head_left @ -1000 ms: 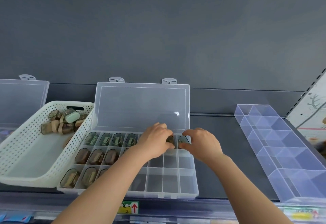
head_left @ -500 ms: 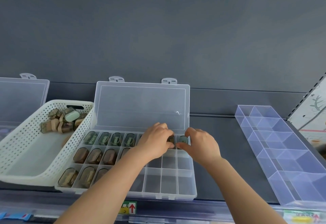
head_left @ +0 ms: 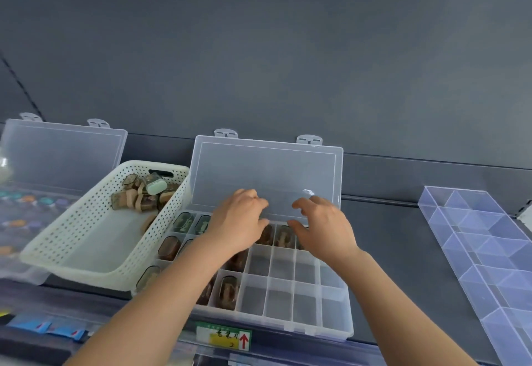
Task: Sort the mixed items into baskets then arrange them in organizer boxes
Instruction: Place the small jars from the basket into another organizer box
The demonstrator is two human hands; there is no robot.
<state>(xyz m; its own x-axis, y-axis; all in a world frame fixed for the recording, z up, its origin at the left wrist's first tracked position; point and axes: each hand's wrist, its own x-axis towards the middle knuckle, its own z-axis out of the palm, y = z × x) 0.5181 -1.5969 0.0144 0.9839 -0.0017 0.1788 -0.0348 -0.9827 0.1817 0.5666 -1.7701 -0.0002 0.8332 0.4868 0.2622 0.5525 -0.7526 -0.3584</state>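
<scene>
Left hand (head_left: 239,221), right hand (head_left: 324,228) hover over box (head_left: 331,334) far row; fingers (head_left: 300,203) loosely curled, holding nothing. Loose items (head_left: 141,197) heaped in basket (head_left: 72,253) far corner, left of left hand, which is nearer. Empty cells (head_left: 283,267) just near of hands.

Left hand (head_left: 239,224) and forearm cover organizer box (head_left: 288,293) cells at centre; divider tray (head_left: 475,236) cut by right edge; far-left box (head_left: 57,152) contents blurred.

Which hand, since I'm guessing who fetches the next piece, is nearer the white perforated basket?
Left. The left hand is over the organizer box's upper rows, just right of the basket; the right hand is farther right, beyond the left one.
</scene>
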